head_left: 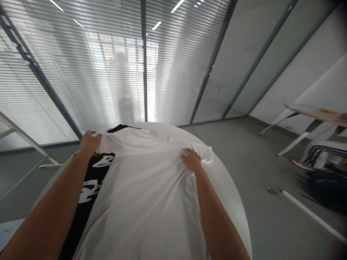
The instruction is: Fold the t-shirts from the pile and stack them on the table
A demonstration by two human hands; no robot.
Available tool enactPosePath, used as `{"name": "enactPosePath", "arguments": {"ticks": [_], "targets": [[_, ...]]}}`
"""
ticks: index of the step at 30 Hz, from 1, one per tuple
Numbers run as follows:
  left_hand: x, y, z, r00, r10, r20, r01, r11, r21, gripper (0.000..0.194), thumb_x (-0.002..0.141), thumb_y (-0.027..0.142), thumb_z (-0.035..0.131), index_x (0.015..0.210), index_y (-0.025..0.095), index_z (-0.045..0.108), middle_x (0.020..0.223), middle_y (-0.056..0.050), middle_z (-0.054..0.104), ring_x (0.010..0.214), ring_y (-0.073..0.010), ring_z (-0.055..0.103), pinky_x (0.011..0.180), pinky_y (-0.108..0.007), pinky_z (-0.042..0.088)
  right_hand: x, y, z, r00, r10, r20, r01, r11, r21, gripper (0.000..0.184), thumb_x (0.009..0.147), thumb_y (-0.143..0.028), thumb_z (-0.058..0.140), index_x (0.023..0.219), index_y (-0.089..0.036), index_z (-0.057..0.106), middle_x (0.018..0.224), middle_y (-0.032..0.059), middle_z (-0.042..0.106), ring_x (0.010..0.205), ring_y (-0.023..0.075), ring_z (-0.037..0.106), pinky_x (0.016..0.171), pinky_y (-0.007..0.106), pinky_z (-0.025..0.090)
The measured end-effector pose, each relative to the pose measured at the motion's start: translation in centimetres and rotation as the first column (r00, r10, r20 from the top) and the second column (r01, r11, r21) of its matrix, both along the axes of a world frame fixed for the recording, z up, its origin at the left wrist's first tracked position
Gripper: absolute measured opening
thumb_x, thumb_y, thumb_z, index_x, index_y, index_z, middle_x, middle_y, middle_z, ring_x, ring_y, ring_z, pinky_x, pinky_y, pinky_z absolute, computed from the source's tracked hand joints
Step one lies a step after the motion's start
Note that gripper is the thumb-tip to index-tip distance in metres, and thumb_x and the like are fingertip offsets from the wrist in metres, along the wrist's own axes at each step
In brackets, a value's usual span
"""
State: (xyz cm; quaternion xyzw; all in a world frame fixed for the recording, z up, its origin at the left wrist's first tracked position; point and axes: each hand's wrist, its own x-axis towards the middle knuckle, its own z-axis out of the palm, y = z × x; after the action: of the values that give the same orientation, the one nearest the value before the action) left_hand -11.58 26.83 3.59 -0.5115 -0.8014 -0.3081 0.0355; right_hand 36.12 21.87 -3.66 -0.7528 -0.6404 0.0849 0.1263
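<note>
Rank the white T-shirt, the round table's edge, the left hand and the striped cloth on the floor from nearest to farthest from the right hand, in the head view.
1. white T-shirt: directly under the right hand.
2. round table's edge: just to its right.
3. left hand: across the shirt, to the left.
4. striped cloth: on the floor, far right.

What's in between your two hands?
In the head view, a white T-shirt lies between the left hand and right hand, spread over a round white table.

White T-shirt [141, 202] cut off by my bottom frame edge below my left grip [90, 142] and right grip [192, 160], black garment [78, 231] mostly hidden under it, white lettering [90, 191] partly covered, blurred patch [121, 57] on the glass far beyond both
</note>
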Motion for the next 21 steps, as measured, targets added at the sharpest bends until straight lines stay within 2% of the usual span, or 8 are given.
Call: {"name": "enactPosePath", "arguments": {"ticks": [3,6,9,13,17,21], "targets": [[1.2,-1.8,-1.1,0.998,-0.051,0.033,0.053,0.997,-0.062,0.059,0.081,0.035,0.057,0.130,0.003,0.050,0.101,-0.016,0.068,0.086,-0.0260,0.064,0.078,-0.038,0.050,0.6,0.0,-0.1,0.999,-0.035,0.002,0.034,0.999,0.004,0.053,0.091,-0.042,0.042,0.142,-0.026,0.047,0.151,0.0050,0.042,0.137,0.0274,0.037,0.113,0.047,0.029],[3.0,-3.5,-2.5,0.981,-0.185,-0.052,0.185,0.983,0.000,0.062,0.084,0.032,0.052,0.141,0.009,0.041,0.119,-0.017,0.063,0.108,-0.0297,0.059,0.093,-0.042,0.046,1.0,-0.1,-0.2,0.998,-0.057,0.015,0.057,0.998,-0.004,0.053,0.092,-0.037,0.040,0.143,-0.025,0.046,0.151,0.0062,0.041,0.138,0.0265,0.036,0.114,0.046,0.028],[4.2,-4.5,-4.1,0.960,-0.234,-0.156,0.239,0.971,0.013,0.055,0.087,0.030,0.047,0.140,0.014,0.047,0.124,-0.017,0.059,0.120,-0.0316,0.052,0.103,-0.046,0.037,0.7,-0.3,-0.1,0.997,-0.064,0.050,0.064,0.998,-0.006,0.053,0.092,-0.030,0.036,0.144,-0.022,0.045,0.152,0.0067,0.040,0.140,0.0262,0.033,0.114,0.048,0.026],[4.5,-4.7,-5.7,0.926,-0.213,-0.311,0.225,0.974,0.003,0.047,0.091,0.029,0.040,0.134,0.018,0.056,0.124,-0.018,0.056,0.123,-0.0313,0.047,0.105,-0.046,0.032,-1.1,-0.4,0.7,0.994,-0.044,0.096,0.041,0.999,0.033,0.055,0.092,-0.027,0.035,0.146,-0.022,0.040,0.153,0.0071,0.039,0.144,0.0263,0.026,0.115,0.053,0.022],[4.2,-4.5,-5.8,0.915,-0.237,-0.327,0.243,0.970,-0.022,0.047,0.092,0.024,0.036,0.134,0.015,0.057,0.126,-0.019,0.055,0.124,-0.0295,0.047,0.105,-0.044,0.033,-4.1,-0.8,1.6,0.993,0.060,0.106,-0.066,0.996,0.053,0.054,0.098,-0.038,0.030,0.150,-0.024,0.034,0.156,0.0068,0.036,0.145,0.0251,0.026,0.115,0.051,0.023],[3.9,-4.6,-5.3,0.938,-0.195,-0.285,0.206,0.978,0.011,0.049,0.090,0.020,0.039,0.136,0.015,0.056,0.135,-0.019,0.052,0.125,-0.0313,0.045,0.106,-0.045,0.031,-6.7,-1.9,0.8,0.970,0.183,0.158,-0.187,0.982,0.013,0.057,0.099,-0.046,0.027,0.152,-0.025,0.031,0.158,0.0100,0.031,0.145,0.0295,0.025,0.112,0.054,0.022]]}}
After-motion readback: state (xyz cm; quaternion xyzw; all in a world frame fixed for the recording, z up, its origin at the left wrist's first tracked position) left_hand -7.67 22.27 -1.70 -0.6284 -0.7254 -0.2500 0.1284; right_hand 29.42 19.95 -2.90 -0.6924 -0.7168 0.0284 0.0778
